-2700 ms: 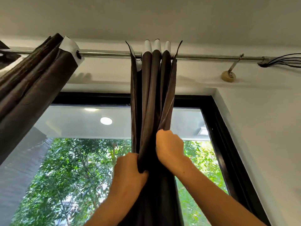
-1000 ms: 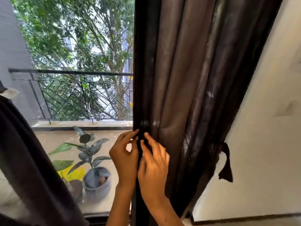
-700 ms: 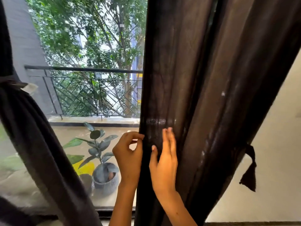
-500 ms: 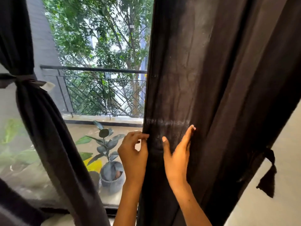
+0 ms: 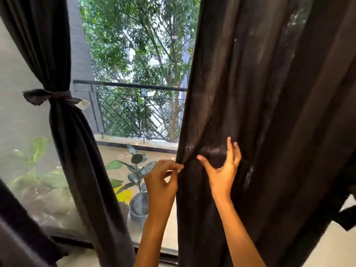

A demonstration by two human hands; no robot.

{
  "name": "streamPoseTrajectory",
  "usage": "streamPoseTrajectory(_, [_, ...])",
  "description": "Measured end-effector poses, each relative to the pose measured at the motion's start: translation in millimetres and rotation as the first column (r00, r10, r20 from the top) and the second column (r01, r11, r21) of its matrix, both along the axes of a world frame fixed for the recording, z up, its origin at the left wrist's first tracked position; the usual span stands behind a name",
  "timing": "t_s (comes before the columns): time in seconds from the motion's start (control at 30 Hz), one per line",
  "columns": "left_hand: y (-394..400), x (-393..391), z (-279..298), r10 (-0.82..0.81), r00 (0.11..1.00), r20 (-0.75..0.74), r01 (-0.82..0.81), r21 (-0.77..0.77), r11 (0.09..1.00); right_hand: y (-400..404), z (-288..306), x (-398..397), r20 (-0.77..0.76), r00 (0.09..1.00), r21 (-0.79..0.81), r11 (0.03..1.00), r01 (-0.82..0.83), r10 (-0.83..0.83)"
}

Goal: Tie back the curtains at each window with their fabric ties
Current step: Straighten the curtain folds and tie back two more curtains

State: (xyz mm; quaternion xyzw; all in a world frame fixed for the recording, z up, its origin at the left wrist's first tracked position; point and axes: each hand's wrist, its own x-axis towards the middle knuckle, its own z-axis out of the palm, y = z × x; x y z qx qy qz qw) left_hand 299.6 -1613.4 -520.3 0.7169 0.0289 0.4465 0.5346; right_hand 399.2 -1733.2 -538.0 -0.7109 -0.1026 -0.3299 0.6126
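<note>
A dark brown right curtain hangs loose in front of me, filling the right half of the view. My left hand pinches its left edge at about waist height. My right hand lies against the fabric just to the right, fingers straight and spread, thumb pointing left. A dark fabric tie hangs at the curtain's far right lower edge, partly cut off by the frame. The left curtain is gathered by a knotted tie.
The window glass shows a balcony with a black railing and a potted plant. A pale wall lies at the lower right. More dark fabric fills the lower left corner.
From reaching up near the rod, both hands came down to mid curtain. In the last second the right hand slid right across the fabric and spread; the left hand kept pinching the edge.
</note>
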Motion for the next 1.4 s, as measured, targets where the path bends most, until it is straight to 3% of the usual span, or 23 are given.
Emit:
streamPoseTrajectory(0.07, [5.5,-2.5,1.5,0.013,1.000,-0.003,-0.013,0.029,0.999,3.8,-0.8,1.3,-0.039,0.995,0.021,0.996,-0.090,0.091])
streamPoseTrajectory(0.13, [10.3,-3.8,3.2,0.036,0.999,-0.004,-0.036,0.049,0.998,9.7,1.0,2.6,-0.128,0.941,0.207,0.936,-0.284,0.314])
streamPoseTrajectory(0.2, [13.1,-3.3,3.9,0.059,0.998,0.000,-0.059,0.044,0.997,15.4,4.5,1.6,-0.147,0.896,0.357,0.867,-0.347,0.419])
streamPoseTrajectory(0.27, [13.2,-2.1,2.9,0.099,0.995,0.006,-0.099,0.032,0.995,21.5,5.5,-4.6,-0.121,0.941,0.322,0.909,-0.264,0.317])
streamPoseTrajectory(0.33, [10.9,-1.6,0.4,0.161,0.987,0.009,-0.161,0.026,0.987,26.3,0.9,-16.4,-0.025,0.998,0.114,0.992,-0.057,0.060])
streamPoseTrajectory(0.4, [6.0,-1.4,-2.3,0.215,0.977,0.013,-0.215,0.027,0.976,32.9,-8.1,-34.0,0.158,0.985,-0.065,0.995,0.081,-0.070])
streamPoseTrajectory(0.5, [-5.5,-1.7,-4.6,0.221,0.975,0.023,-0.222,0.060,0.973,41.9,-18.2,-59.3,0.258,0.966,-0.229,0.970,0.077,-0.016])
streamPoseTrajectory(0.6, [-13.2,-3.9,-7.6,0.195,0.979,0.059,-0.200,0.100,0.975,44.2,-19.5,-74.6,0.124,0.987,-0.257,0.964,-0.064,0.098])
streamPoseTrajectory(0.67, [-12.6,-5.3,-9.3,0.155,0.985,0.077,-0.161,0.092,0.983,40.5,-17.7,-79.0,0.138,0.987,-0.370,0.928,-0.030,0.087])
streamPoseTrajectory(0.9, [-14.1,-5.0,-6.2,0.050,0.997,0.056,-0.048,-0.038,0.998,29.7,-13.2,-79.6,0.009,0.967,-0.556,0.805,-0.206,0.254])
streamPoseTrajectory(0.97, [-11.4,-3.7,-5.2,0.076,0.995,0.057,-0.071,-0.098,0.993,23.1,-10.8,-78.0,0.060,0.965,-0.570,0.803,-0.176,0.255])
streamPoseTrajectory(1.0, [-9.9,-3.2,-4.6,0.089,0.994,0.056,-0.081,-0.133,0.988,18.3,-9.8,-75.7,0.110,0.981,-0.547,0.834,-0.073,0.158])
streamPoseTrajectory(1.07, [-8.1,-3.0,-4.0,0.101,0.994,0.049,-0.091,-0.177,0.980,9.8,-6.8,-69.5,0.132,0.985,-0.365,0.918,0.155,-0.113])
streamPoseTrajectory(1.1, [-7.9,-3.3,-4.1,0.107,0.993,0.047,-0.097,-0.191,0.977,6.7,-2.6,-66.9,0.063,0.983,-0.244,0.953,0.180,-0.170])
streamPoseTrajectory(1.2, [-7.2,-4.4,-7.0,0.120,0.992,0.044,-0.108,-0.202,0.973,-1.3,10.3,-53.9,-0.162,0.987,0.025,1.000,0.005,0.000])
streamPoseTrajectory(1.27, [-7.6,-4.8,-10.0,0.119,0.991,0.054,-0.109,-0.153,0.982,-0.7,14.1,-51.9,-0.133,0.991,-0.019,0.999,0.032,-0.034])
streamPoseTrajectory(1.33, [-10.1,-4.4,-12.6,0.108,0.992,0.069,-0.100,-0.111,0.989,4.6,13.4,-56.2,0.092,0.971,-0.132,0.964,0.232,-0.222])
streamPoseTrajectory(1.4, [-14.5,-3.4,-15.5,0.085,0.993,0.081,-0.076,-0.102,0.992,14.0,7.0,-68.0,0.175,0.953,-0.218,0.935,0.281,-0.246])
